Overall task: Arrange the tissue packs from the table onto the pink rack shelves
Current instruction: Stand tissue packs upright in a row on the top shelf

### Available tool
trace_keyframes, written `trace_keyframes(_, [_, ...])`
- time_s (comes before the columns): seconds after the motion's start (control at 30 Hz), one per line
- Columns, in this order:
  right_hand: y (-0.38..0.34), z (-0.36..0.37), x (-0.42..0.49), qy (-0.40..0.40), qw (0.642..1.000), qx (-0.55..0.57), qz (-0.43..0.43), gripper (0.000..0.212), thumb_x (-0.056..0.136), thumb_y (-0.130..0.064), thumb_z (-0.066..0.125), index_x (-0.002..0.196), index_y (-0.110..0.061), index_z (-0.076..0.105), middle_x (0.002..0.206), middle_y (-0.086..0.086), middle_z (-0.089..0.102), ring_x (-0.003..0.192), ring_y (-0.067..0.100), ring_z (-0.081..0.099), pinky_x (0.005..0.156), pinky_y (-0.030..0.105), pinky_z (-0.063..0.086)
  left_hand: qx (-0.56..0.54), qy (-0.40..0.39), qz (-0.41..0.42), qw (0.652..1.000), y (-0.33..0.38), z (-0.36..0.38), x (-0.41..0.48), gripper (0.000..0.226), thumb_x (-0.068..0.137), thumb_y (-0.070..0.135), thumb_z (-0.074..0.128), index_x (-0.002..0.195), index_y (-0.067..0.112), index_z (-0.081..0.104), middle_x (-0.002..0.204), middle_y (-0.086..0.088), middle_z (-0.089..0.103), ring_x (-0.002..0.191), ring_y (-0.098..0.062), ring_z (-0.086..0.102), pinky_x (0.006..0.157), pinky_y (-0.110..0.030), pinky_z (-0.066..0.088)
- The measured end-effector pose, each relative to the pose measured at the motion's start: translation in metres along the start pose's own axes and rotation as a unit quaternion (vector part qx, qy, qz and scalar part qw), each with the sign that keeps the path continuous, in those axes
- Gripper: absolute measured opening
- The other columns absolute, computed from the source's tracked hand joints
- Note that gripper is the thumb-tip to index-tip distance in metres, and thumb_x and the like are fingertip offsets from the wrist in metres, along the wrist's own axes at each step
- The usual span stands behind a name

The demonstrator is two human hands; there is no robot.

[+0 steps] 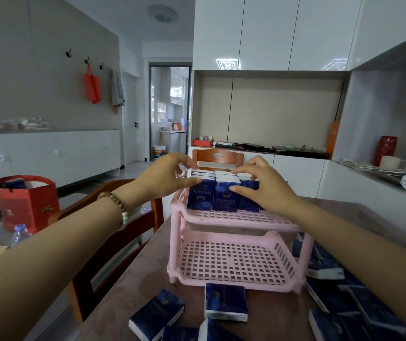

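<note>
On a brown table [133, 289], in a room of white cupboards [266, 33] and grey wall: one pink rack [234, 221] of two shelves, set near the middle. On its top shelf, tissue packs [226, 196] upright in rows, dark blue; three faces countable in the front row, the rows behind too crowded to count. Left hand [170, 178] at the left end of those rows, thumb laid along the front pack's top, fingers curled over the back, gripping the block between them. Right hand [263, 188] at the right end, thumb against a front pack, forefinger stretched across the tops, other fingers bent, likewise gripping. Flat on the table before the rack, four loose packs [226, 301]; to its right a heap [332, 299] of more, not countable. Two wooden seats: a chair [123, 242] at the table's left side, a second chair [218, 156] beyond the rack. Three hooks [87, 60] on the wall, a red bag [92, 87] on the middle one. Left of the table, one red gift bag [27, 203] and one water bottle [20, 233].
</note>
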State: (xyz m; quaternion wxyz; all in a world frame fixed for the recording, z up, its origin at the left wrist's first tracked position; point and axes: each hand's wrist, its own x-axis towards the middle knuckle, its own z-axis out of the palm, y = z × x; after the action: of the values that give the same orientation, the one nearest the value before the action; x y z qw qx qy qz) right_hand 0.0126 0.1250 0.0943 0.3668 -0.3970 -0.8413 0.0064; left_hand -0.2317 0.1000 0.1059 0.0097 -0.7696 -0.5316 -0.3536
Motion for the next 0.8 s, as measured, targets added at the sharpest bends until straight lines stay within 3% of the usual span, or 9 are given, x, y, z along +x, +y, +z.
trace_keyframes(0.13, [-0.016,-0.018,-0.024,-0.029,0.999,0.023,-0.013,0.042,0.084,-0.036,0.064,0.124,-0.027,0.055,0.122,-0.012,0.044,0.109,0.006,0.046,0.091,0.022,0.04,0.089,0.01,0.056,0.994,0.032,-0.007,-0.033,0.04,0.084,0.046,0.06,0.119,0.028,0.056,0.128,0.005,0.055,0.113,-0.01,0.05,0.089,-0.025,0.042])
trace_keyframes(0.3, [-0.047,-0.035,-0.083,-0.141,0.988,0.069,-0.012,0.036,0.083,-0.041,0.061,0.119,-0.037,0.055,0.121,-0.019,0.046,0.106,-0.007,0.048,0.086,0.007,0.04,0.153,-0.051,0.104,0.981,0.06,-0.01,-0.097,0.043,0.086,0.056,0.048,0.121,0.033,0.055,0.126,0.01,0.055,0.113,-0.007,0.049,0.09,-0.026,0.044])
trace_keyframes(0.5, [-0.061,-0.018,-0.145,-0.329,0.942,0.063,0.03,0.04,0.086,-0.043,0.059,0.124,-0.032,0.055,0.124,-0.018,0.05,0.113,-0.001,0.049,0.094,0.019,0.045,0.116,-0.171,-0.001,0.978,0.043,0.008,-0.156,0.042,0.087,0.057,0.045,0.121,0.035,0.056,0.132,0.011,0.053,0.111,-0.005,0.049,0.094,-0.025,0.043])
trace_keyframes(0.63, [-0.062,0.004,-0.158,-0.367,0.919,0.121,0.075,0.039,0.084,-0.039,0.064,0.121,-0.03,0.056,0.112,-0.025,0.054,0.109,0.003,0.056,0.086,0.01,0.044,0.065,-0.222,-0.081,0.969,0.022,0.022,-0.175,0.042,0.086,0.054,0.049,0.122,0.031,0.054,0.13,0.006,0.054,0.107,-0.007,0.052,0.09,-0.025,0.045])
trace_keyframes(0.8, [-0.063,0.024,-0.156,-0.385,0.9,0.17,0.118,0.041,0.078,-0.042,0.07,0.116,-0.034,0.058,0.121,-0.011,0.06,0.105,0.004,0.061,0.094,0.022,0.048,0.015,-0.253,-0.138,0.957,0.007,0.034,-0.187,0.045,0.09,0.044,0.051,0.128,0.02,0.051,0.13,-0.001,0.055,0.099,-0.011,0.055,0.087,-0.024,0.045])
